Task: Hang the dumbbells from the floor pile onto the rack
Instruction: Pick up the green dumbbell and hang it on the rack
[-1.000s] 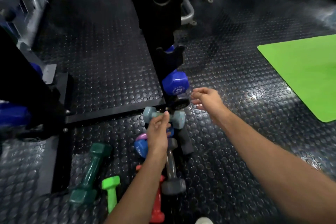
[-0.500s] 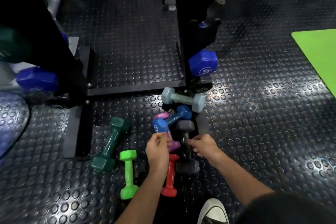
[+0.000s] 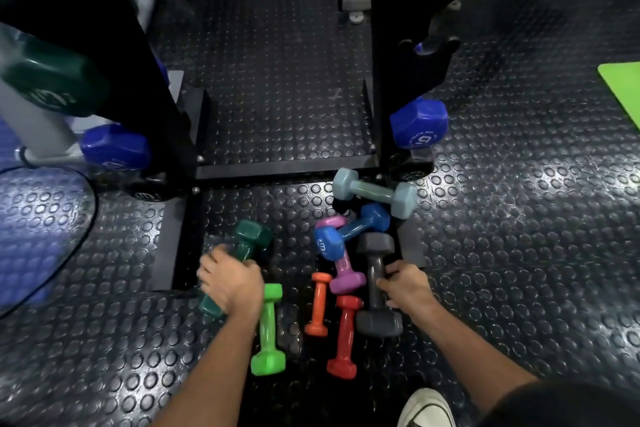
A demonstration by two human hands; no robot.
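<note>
From the head camera, the left hand (image 3: 231, 282) has its grip closed around the handle of the dark green dumbbell (image 3: 242, 253), which lies on the studded floor (image 3: 502, 253) beside the rack (image 3: 284, 170) foot, with the lime green dumbbell (image 3: 268, 329) just to the right of that grip. The right hand (image 3: 405, 288) has its grip curled around the handle of the grey dumbbell (image 3: 377, 284), also on the floor. Between the two grips lie the orange dumbbell (image 3: 318, 303), red dumbbell (image 3: 344, 336) and purple dumbbell (image 3: 344, 269), while beyond the right grip the blue dumbbell (image 3: 349, 230) and pale blue dumbbell (image 3: 374, 191) sit near the rack base, where a large blue dumbbell (image 3: 419, 125) hangs.
</note>
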